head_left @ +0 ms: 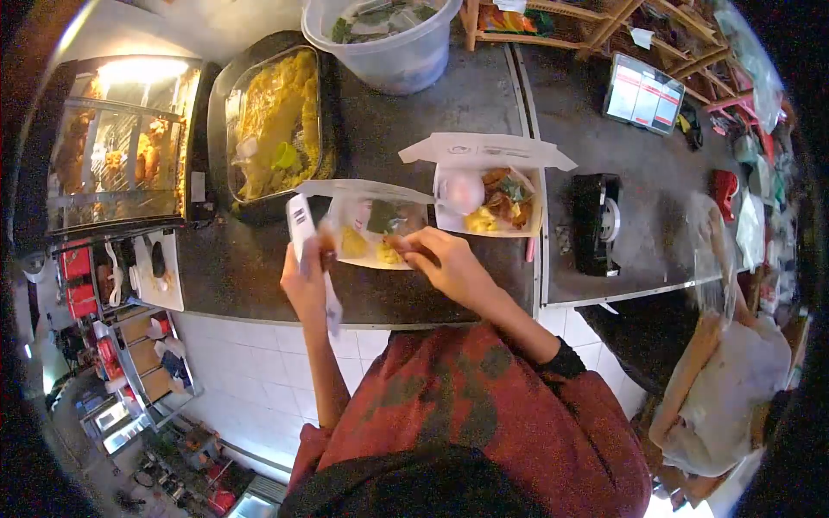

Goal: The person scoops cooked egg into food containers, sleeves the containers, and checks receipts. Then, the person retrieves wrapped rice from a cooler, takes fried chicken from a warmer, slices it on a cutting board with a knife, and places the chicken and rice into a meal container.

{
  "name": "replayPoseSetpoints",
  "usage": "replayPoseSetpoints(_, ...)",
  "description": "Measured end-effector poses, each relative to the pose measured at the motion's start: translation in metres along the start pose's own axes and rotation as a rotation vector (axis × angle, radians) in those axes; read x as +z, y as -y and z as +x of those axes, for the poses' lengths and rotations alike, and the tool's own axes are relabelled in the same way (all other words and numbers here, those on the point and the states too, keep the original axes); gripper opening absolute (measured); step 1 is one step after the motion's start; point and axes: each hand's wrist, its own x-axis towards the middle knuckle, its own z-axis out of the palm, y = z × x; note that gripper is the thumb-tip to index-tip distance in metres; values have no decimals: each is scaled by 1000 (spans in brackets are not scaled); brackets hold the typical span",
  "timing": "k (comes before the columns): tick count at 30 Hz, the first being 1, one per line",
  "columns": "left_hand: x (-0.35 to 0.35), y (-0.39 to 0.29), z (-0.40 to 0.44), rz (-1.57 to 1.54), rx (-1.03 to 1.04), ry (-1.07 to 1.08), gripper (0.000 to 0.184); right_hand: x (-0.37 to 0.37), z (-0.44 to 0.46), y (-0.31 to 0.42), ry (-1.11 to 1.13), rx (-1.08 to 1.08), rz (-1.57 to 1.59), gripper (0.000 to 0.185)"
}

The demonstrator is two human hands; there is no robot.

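Note:
My left hand (304, 274) is closed around a white packet (301, 226) with dark print, at the left side of an open paper box (374, 260). Inside that box lie yellow food and a clear plastic bag (367, 219). At the box's right front edge is my right hand (445, 263), its fingertips pinched together over the yellow food; what they hold, if anything, is too small to make out. A second open box (530, 226), just behind and to the right, holds a pale round item (462, 192), yellow food and brown and green pieces.
Behind on the left stand a tray of yellow food (278, 112) and a lit display case (125, 147). A clear tub (384, 50) is at the back. Rightward are a black device (596, 224), a tablet (644, 95) and another person's arm (691, 380).

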Motion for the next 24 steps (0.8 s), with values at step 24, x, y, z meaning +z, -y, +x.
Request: replayPoseSetpoints(24, 150, 24, -94, -224, -193, 1238, 36, -54, -132, -76, -374, 494, -4, 44)
